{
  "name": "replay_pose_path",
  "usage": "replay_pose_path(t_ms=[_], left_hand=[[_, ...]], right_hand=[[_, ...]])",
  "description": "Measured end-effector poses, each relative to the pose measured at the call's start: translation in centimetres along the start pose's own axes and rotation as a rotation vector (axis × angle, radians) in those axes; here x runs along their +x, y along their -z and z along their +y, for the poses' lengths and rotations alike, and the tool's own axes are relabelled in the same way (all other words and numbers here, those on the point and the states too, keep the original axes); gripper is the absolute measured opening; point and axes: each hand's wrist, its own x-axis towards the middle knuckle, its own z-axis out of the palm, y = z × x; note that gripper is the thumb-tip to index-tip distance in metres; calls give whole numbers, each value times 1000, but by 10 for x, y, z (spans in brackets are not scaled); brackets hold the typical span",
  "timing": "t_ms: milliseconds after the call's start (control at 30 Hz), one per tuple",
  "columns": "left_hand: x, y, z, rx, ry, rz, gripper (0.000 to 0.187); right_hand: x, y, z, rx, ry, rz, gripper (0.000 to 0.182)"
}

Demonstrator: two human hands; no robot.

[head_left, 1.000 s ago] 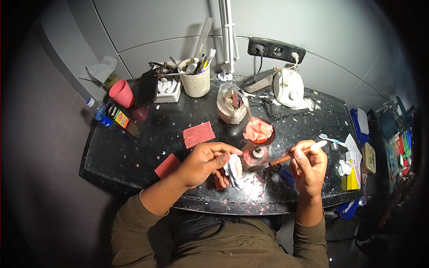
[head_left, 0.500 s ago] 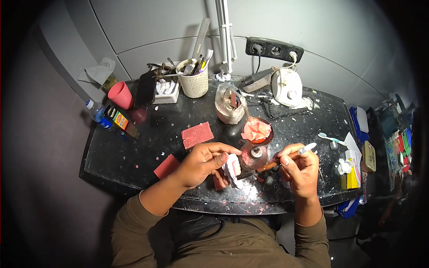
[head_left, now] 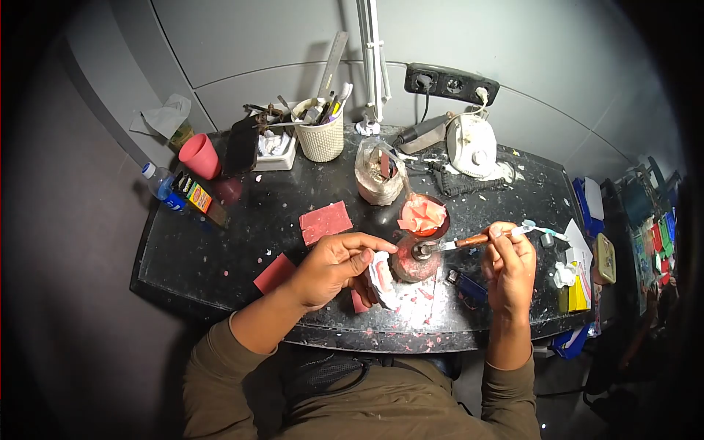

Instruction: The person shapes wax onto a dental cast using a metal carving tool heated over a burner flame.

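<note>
My left hand [head_left: 334, 273] holds a white cast with pink material [head_left: 383, 281] low over the front of the bench. In my right hand [head_left: 509, 268] is a wooden-handled tool [head_left: 473, 240], its metal end at the top of a round glass burner [head_left: 415, 265]. Whether a flame burns there, I cannot tell. Just behind the burner sits a pan with crumpled pink sheets [head_left: 423, 214]. Pink wax sheets [head_left: 325, 222] lie to the left, one partly behind my left forearm. A dark blue lighter-like object [head_left: 468, 286] rests beside my right hand.
At the back stand a woven cup of tools [head_left: 320, 138], a plastic bag [head_left: 378, 174] and a white device [head_left: 472, 147]. A pink cup [head_left: 199, 156] and a bottle [head_left: 163, 185] are at the left. A toothbrush and boxes [head_left: 578, 275] lie at the right.
My right hand has moved the tool away from the cast, up and right to the burner top. My left hand stays nearly in place with the cast. The dark blue object is now uncovered.
</note>
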Motion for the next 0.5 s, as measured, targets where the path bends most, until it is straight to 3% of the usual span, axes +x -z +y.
replay_pose_path(t_ms=[500], left_hand=[[2,1,-5,24,-18,10,32]], right_hand=[[-1,0,-1,1,14,-9,9]])
